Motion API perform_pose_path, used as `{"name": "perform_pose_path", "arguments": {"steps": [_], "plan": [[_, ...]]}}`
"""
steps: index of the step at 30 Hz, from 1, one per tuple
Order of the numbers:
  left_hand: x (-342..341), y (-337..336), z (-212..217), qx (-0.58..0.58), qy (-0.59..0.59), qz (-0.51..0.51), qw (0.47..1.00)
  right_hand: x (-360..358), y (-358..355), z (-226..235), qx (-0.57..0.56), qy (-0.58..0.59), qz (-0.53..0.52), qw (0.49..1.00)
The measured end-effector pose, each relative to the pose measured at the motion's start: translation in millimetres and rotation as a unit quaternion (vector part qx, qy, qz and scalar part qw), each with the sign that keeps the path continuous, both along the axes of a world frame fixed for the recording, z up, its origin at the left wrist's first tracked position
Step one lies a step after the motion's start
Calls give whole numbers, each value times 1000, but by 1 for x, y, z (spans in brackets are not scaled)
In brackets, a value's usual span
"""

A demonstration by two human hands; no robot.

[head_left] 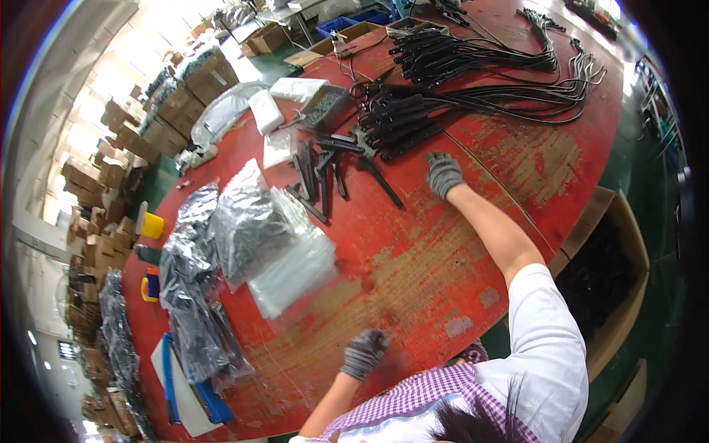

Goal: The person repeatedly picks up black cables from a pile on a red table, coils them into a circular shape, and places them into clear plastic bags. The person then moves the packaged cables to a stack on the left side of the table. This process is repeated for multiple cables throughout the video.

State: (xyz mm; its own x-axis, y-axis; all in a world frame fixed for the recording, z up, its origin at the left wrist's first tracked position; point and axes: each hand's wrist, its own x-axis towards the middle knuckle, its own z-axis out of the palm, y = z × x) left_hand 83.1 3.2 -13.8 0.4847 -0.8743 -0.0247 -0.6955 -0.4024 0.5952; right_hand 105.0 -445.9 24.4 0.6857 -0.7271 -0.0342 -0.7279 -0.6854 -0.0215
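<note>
My right hand [444, 173], gloved in grey, lies flat with the fingers spread on the red desk [413, 258], gripping nothing, just beside the loose black plastic strips [321, 173] scattered near the middle and the nearest end of the bundled black cable harnesses [413, 118]. My left hand [365, 353], also in a grey glove, rests close to my body on the worn part of the desk, fingers curled loosely and empty as far as I can see. To my left lie clear plastic bags [292, 273] and filled bags of dark parts [247, 225]; a cardboard box [613, 295] of black pieces stands off the desk edge on my right. To do this reach well, I judge I should slide the right hand toward the closest single strip, pinch it by one end so the others stay put, and keep the left hand free to steady the pile.
</note>
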Motion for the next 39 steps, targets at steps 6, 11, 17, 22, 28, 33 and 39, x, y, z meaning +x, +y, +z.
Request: {"name": "perform_pose_path", "arguments": {"steps": [6,11,17,22,28,33,39], "plan": [[-4,5,-4,19,-44,20,999,60,-87,-18,-15,-13,-43,999],[-8,-1,-1,36,-34,33,998,49,-118,6,5,47,26,999],[-6,-10,3,63,-15,31,997,-34,-90,32,-82,194,168,963],[13,-3,-12,46,88,36,994,-102,-32,52,23,196,252,947],[50,-88,46,-87,186,28,978,-135,163,67,183,-4,475,861],[27,-106,84,24,562,-209,800,-107,337,43,177,-188,656,709],[60,-10,101,-56,419,-274,864,-95,352,52,261,-321,619,668]]}}
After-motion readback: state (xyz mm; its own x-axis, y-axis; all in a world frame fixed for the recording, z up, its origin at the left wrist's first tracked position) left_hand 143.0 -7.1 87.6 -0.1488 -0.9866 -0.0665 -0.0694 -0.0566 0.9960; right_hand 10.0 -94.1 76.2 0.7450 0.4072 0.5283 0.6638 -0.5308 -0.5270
